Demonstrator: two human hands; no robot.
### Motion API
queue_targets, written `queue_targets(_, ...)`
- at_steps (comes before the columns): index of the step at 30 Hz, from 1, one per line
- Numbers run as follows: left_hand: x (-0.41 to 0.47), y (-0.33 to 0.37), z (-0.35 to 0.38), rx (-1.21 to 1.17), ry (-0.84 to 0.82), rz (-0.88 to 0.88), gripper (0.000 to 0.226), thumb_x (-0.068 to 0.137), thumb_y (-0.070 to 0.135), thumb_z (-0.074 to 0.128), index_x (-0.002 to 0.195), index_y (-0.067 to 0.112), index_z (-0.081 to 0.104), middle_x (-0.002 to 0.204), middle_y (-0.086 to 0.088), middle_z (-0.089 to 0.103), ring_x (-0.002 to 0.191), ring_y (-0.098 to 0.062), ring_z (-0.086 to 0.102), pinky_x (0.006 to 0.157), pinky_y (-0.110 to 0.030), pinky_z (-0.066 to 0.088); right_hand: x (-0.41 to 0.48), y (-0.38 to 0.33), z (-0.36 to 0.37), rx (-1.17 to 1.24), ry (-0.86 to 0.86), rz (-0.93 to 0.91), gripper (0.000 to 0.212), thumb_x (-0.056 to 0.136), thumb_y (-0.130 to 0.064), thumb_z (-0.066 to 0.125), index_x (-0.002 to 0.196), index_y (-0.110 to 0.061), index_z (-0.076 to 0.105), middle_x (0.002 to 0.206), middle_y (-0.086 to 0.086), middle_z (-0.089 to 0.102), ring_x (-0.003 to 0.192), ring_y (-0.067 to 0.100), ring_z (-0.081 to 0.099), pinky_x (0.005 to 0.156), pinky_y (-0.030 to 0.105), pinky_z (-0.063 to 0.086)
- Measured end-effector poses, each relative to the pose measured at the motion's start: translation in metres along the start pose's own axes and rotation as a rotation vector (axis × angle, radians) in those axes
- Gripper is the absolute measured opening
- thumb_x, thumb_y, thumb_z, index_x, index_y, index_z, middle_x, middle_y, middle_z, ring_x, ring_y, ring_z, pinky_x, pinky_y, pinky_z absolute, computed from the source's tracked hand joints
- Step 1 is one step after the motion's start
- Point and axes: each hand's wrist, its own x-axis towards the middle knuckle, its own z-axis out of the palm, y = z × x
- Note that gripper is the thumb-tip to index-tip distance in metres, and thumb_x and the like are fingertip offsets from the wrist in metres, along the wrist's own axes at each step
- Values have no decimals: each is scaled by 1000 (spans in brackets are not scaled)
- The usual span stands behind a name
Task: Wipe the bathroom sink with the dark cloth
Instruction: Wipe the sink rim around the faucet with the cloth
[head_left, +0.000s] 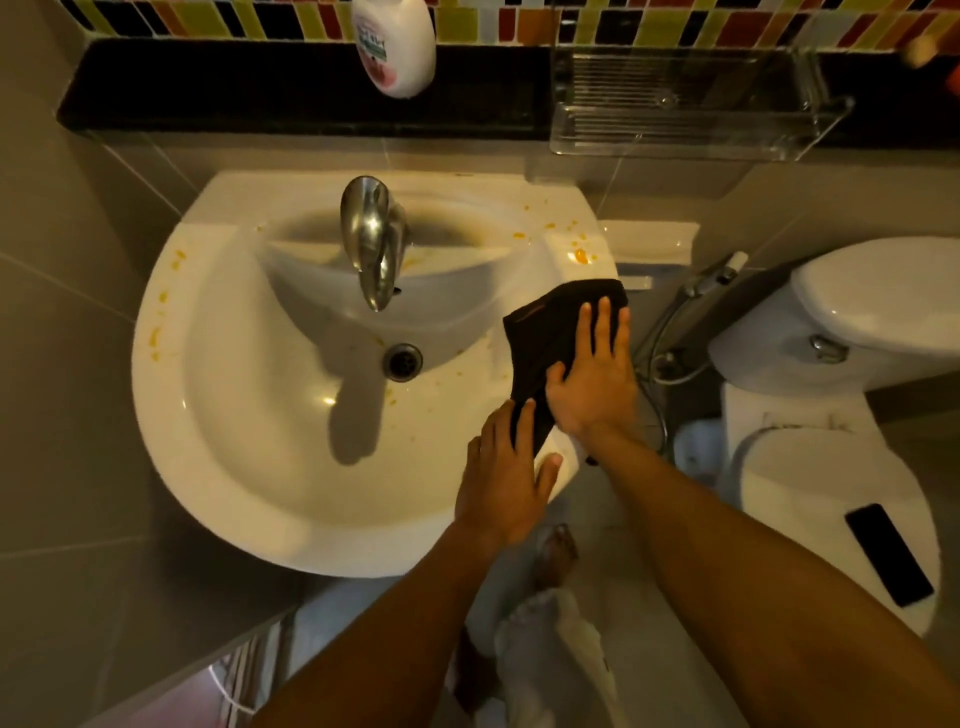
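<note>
A white bathroom sink (218, 447) fills the middle of the view, with orange stains on its left rim, back right corner and basin. A dark cloth (550, 332) lies flat over the sink's right rim. My right hand (595, 379) presses on the cloth with straight fingers. My left hand (501, 483) lies flat on the front right rim, its fingertips touching the cloth's near corner. A chrome tap (371, 239) stands at the back, above the drain (402, 362).
A white soap bottle (395, 44) and a clear plastic tray (691, 104) sit on the black ledge behind. To the right stands a white toilet (831, 467) with a black phone (888, 553) on its lid. A spray hose (670, 332) hangs between sink and toilet.
</note>
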Motion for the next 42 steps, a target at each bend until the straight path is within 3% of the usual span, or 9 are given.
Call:
queue_targets(6, 23, 17, 5, 9, 1, -1, 66, 95, 50, 35, 151, 22, 13, 156, -11, 24, 143, -28, 26, 112, -42, 33, 53, 10, -3, -7, -7, -79, 72, 91, -44, 33, 153, -22, 3, 163, 3, -2, 149, 29, -7, 111, 55, 33)
queue_targets(12, 27, 12, 15, 58, -6, -10, 69, 91, 64, 16, 151, 29, 7, 158, -6, 22, 144, -26, 26, 112, -42, 34, 103, 9, -10, -81, 1, -213, 70, 94, -46, 29, 153, -22, 0, 163, 5, -3, 149, 25, -9, 121, 51, 7)
queue_targets(18, 27, 15, 10, -23, 35, 46, 65, 95, 57, 28, 150, 23, 21, 155, -4, 33, 142, -22, 31, 110, -41, 37, 145, 2, -20, -165, -9, -379, 65, 96, -43, 25, 153, -20, 3, 163, 5, 1, 150, 23, -4, 121, 48, 1)
queue_targets(26, 22, 18, 6, -53, -51, -13, 67, 96, 56, 28, 152, 28, 6, 160, -2, 22, 144, -20, 26, 116, -43, 28, 198, -18, -20, -336, -26, -638, 64, 94, -38, 26, 151, -13, 10, 160, 10, 17, 149, 25, 12, 121, 49, 11)
queue_targets(30, 23, 20, 5, 19, -63, -27, 67, 96, 55, 28, 152, 27, 5, 159, -5, 24, 143, -22, 27, 117, -44, 23, 202, -20, -19, -307, -36, -686, 63, 94, -38, 20, 151, -11, 14, 159, 11, 22, 148, 26, 16, 121, 48, 13)
queue_targets(33, 41, 38, 4, 56, 36, -28, 74, 93, 58, 34, 152, 21, 10, 153, -9, 33, 137, -26, 35, 114, -46, 28, 195, -14, -20, -267, -48, -666, 60, 97, -35, 23, 151, -13, 15, 160, 9, 21, 148, 25, 14, 121, 46, 9)
queue_targets(38, 72, 76, 22, 26, 88, -111, 95, 84, 65, 46, 152, 13, 4, 159, -13, 20, 143, -30, 26, 113, -45, 31, 152, 29, -30, -56, -95, -582, 56, 101, -36, 21, 152, -14, 14, 162, 5, 10, 149, 22, -1, 122, 43, 5)
queue_targets(42, 77, 74, 34, 112, 262, -114, 95, 74, 60, 59, 148, 12, 24, 147, -12, 44, 126, -31, 53, 96, -41, 50, 138, 51, -33, -39, -143, -644, 58, 100, -36, 20, 153, -15, 9, 162, 6, 2, 148, 20, -9, 122, 42, -1)
